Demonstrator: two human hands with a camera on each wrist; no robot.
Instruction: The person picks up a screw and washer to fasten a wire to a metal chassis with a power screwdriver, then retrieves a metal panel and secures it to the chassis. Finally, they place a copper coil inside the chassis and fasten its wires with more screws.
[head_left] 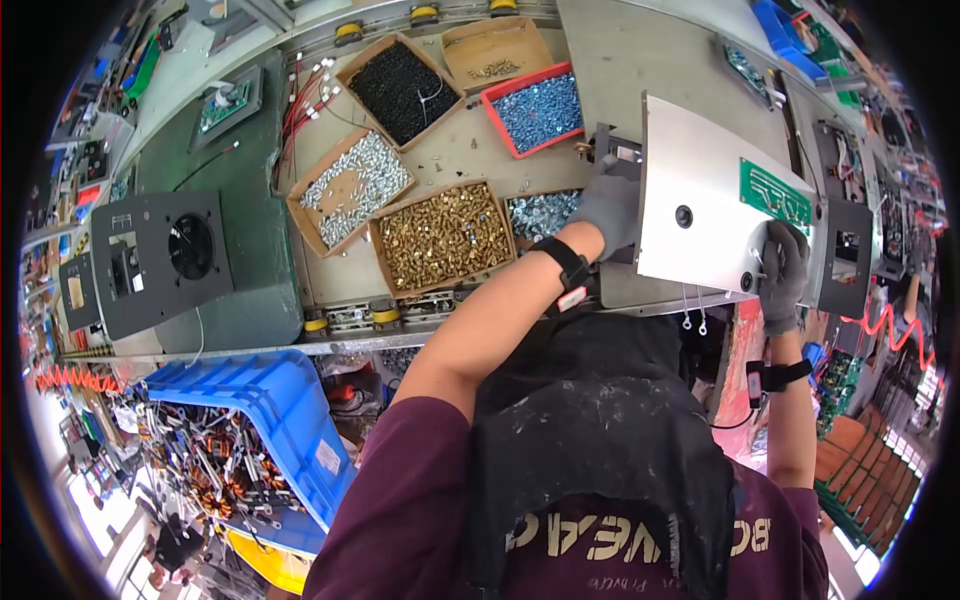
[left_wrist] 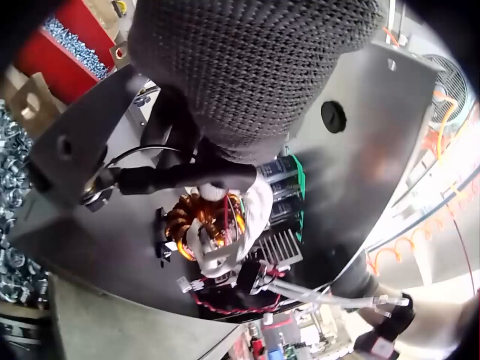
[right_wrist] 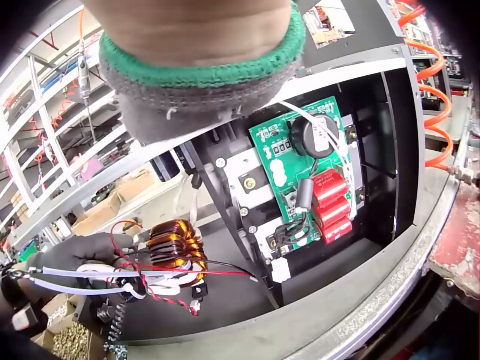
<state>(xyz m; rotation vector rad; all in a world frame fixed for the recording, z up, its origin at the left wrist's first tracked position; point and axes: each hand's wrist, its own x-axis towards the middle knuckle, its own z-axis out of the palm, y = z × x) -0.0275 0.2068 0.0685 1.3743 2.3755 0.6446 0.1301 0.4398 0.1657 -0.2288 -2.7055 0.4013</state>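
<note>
A silver metal housing [head_left: 700,200] stands at the right of the bench, its inside showing in both wrist views. My gloved left hand [head_left: 612,212] reaches in at its left end. In the right wrist view that dark-gloved hand [right_wrist: 75,259] is close beside a copper coil [right_wrist: 176,247] with white-sleeved leads. A black-sleeved cable [left_wrist: 161,178] runs below it in the left wrist view; I cannot tell what its hidden fingers hold. My gloved right hand [head_left: 785,270] grips the housing's right side, fingers bent at the panel. Inside is a green circuit board [right_wrist: 281,154] with red capacitors [right_wrist: 330,202].
Left of the housing are cardboard trays of brass screws [head_left: 445,240], silver screws [head_left: 355,185] and black screws [head_left: 405,92], plus a red tray [head_left: 487,98]. A black fan panel [head_left: 160,260] stands far left. A blue crate [head_left: 300,400] holds coils below.
</note>
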